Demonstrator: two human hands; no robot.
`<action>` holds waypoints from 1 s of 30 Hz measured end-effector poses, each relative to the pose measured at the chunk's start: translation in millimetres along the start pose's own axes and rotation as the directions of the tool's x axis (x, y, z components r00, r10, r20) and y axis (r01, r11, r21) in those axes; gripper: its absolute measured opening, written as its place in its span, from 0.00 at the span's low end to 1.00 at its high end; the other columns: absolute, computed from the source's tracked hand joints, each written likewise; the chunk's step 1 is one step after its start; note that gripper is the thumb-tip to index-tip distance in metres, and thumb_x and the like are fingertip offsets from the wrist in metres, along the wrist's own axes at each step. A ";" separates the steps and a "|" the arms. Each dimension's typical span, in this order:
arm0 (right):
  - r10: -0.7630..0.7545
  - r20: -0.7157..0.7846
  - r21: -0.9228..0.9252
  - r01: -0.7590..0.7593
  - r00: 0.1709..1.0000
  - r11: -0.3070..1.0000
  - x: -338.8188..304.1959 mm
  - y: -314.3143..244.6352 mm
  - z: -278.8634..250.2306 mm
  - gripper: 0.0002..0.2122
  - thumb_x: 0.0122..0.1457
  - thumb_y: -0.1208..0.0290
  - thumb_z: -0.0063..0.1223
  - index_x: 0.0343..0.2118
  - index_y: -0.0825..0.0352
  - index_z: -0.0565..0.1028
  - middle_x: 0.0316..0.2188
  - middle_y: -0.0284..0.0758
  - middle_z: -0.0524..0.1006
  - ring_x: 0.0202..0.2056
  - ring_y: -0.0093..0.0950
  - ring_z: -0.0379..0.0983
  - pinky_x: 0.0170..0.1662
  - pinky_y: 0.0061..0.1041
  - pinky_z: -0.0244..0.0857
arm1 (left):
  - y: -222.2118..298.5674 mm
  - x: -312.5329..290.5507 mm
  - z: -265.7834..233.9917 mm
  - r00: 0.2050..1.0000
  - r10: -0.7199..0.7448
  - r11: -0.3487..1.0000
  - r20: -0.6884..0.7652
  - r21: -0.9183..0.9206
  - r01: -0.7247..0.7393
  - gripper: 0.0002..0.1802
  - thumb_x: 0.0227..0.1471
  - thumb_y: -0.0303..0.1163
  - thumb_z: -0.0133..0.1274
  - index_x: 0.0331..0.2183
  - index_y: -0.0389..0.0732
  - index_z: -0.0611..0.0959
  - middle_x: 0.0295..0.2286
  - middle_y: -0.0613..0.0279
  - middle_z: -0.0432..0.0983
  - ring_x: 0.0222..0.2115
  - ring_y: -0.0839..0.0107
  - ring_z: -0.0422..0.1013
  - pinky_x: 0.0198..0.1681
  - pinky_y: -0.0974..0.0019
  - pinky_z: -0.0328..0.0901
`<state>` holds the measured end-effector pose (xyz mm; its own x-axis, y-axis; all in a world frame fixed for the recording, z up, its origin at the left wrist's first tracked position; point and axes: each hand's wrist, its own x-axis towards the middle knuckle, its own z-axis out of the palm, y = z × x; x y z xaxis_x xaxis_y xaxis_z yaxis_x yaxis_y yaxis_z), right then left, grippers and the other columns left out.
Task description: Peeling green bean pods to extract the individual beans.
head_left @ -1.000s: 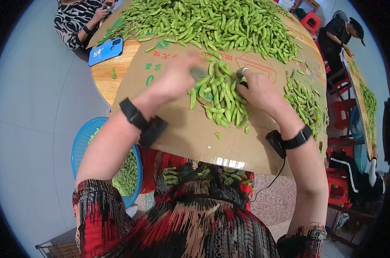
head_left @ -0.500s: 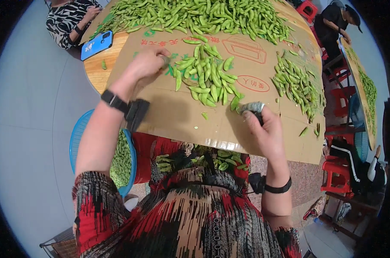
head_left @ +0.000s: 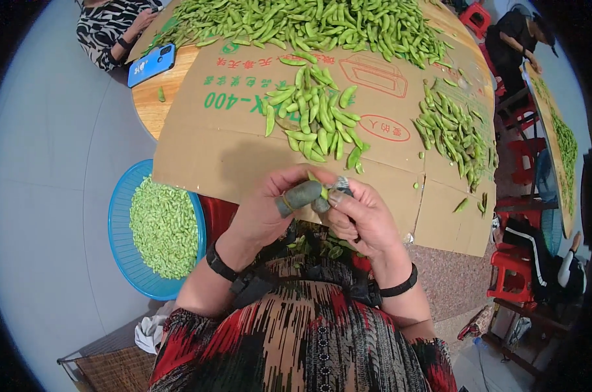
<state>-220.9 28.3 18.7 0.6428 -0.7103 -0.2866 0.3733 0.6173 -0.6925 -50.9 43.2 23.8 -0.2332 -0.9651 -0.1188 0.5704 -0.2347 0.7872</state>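
Over the near edge of the flattened cardboard (head_left: 208, 153), my two hands meet around one green soybean pod (head_left: 324, 193). My left hand (head_left: 260, 206) pinches it with a thumb wrapped in a dark grey cover. From the other side, my right hand (head_left: 364, 215) grips the same pod, its fingers curled and also partly wrapped. Most of the pod is hidden by the fingers. Just beyond them lies a small heap of pods (head_left: 322, 117). Some green pods or husks (head_left: 299, 245) rest on my lap under the hands.
A big pile of pods (head_left: 309, 26) covers the table's far side. Flatter, duller pods (head_left: 453, 130) lie at right. A blue basket (head_left: 115, 225) of shelled beans stands at lower left. A blue phone (head_left: 152, 65) lies near another person (head_left: 113, 32). Red stools (head_left: 510, 271) stand at right.
My left hand has come back from the far left of the small heap toward my body, and my right hand has moved left to meet it. Both now hold a pod.
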 end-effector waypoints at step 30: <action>-0.539 -0.081 -0.849 -0.341 0.838 -0.404 101.3 -33.5 39.8 0.12 0.50 0.65 0.53 0.24 0.70 0.70 0.18 0.45 0.74 0.23 0.43 0.73 0.28 0.38 0.67 | 16.7 21.3 -56.4 0.916 0.398 0.653 0.044 0.688 -0.317 0.05 0.42 0.19 0.54 0.27 0.35 0.77 0.30 0.63 0.70 0.27 0.78 0.65 0.27 0.77 0.60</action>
<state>-141.7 -50.9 39.2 0.2839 -0.9556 0.0796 -0.9378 -0.2940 -0.1846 -2.0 12.2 0.2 -0.0215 -0.9727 0.2312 -0.0961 0.2322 0.9679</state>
